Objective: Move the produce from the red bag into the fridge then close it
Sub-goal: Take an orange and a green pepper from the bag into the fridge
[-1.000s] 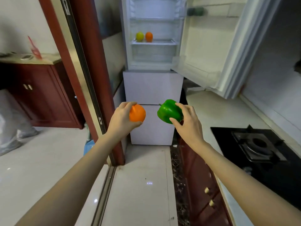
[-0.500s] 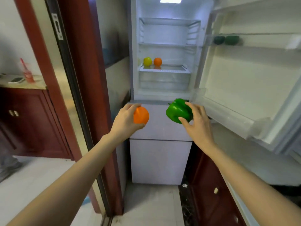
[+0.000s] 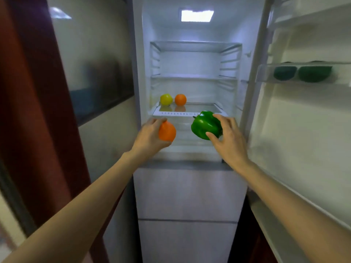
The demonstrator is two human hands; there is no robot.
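Note:
The white fridge point(image 3: 190, 196) stands straight ahead with its upper door point(image 3: 303, 130) swung open to the right. My left hand point(image 3: 148, 137) grips an orange fruit point(image 3: 167, 131) just in front of the lower part of the open compartment. My right hand point(image 3: 228, 137) holds a green bell pepper point(image 3: 206, 124) beside it, at the same height. On the glass shelf point(image 3: 199, 109) behind them sit a yellow-green fruit point(image 3: 166, 99) and another orange point(image 3: 180, 99). The red bag is out of view.
Two dark green items point(image 3: 302, 73) lie in a door rack on the right. A dark red door frame point(image 3: 38, 111) and a glass panel point(image 3: 91, 63) close in on the left. The fridge's lower drawers are shut.
I have stepped closer to the fridge, which now fills the view. Both hands have moved forward and up with the orange and the pepper to the open compartment.

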